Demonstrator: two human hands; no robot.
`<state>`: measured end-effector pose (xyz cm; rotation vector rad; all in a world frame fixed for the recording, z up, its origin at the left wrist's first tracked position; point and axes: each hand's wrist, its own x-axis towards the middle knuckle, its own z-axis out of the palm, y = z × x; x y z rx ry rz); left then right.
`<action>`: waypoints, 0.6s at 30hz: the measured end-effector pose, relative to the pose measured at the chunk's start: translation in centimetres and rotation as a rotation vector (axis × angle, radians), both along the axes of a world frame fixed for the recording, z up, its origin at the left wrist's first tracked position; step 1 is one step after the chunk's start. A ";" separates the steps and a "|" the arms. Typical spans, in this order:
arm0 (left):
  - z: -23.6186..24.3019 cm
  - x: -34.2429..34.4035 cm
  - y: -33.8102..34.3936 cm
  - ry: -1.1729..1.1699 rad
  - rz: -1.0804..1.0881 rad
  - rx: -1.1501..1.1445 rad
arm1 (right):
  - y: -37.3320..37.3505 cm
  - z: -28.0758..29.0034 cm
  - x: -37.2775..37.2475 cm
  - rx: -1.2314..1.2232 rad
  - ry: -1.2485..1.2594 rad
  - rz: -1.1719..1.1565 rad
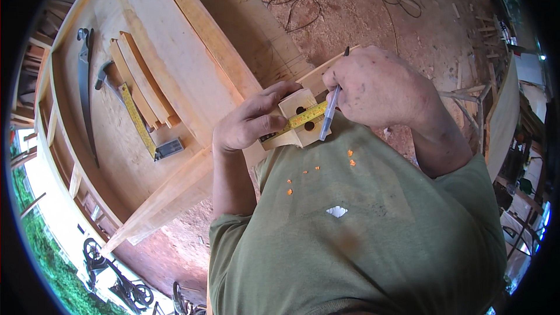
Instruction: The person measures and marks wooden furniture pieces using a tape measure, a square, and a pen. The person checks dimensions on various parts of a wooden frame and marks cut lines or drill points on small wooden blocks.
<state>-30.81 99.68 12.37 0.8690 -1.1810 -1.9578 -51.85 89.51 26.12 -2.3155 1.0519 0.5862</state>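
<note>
Gotta watch the yellow tape measure (307,115) here: could slide across the wooden block (290,105) w/ any let-up in L thumb pressure, so prob a skewed reading. Could also get nudged off line by the pen (331,111), slanted across right by the tape's far end. Might tilt the block too, b/c of holding it one-handed, up near the green shirt (373,216). Re: positions, got the block just right of L hand (254,119), touching, pinched along w/ the tape btwn thumb & fingers. Got the pen pinched in R hand (379,84), fingers curled, by the block's right edge. Can't tell cap end from writing end tbh.
</note>
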 end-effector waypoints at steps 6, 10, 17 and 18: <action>0.3 -0.1 -0.1 0.000 0.001 -0.007 | -0.1 -0.1 0.0 0.004 0.052 0.005; 0.3 -0.2 0.0 0.009 0.020 0.012 | -0.1 0.1 0.1 0.033 0.055 -0.015; 0.5 -0.3 0.0 0.025 0.015 -0.025 | 0.1 -0.2 -0.3 -0.007 -0.023 -0.005; 0.3 -0.3 0.0 0.024 0.017 -0.032 | 0.1 -0.2 -0.2 -0.003 -0.016 -0.006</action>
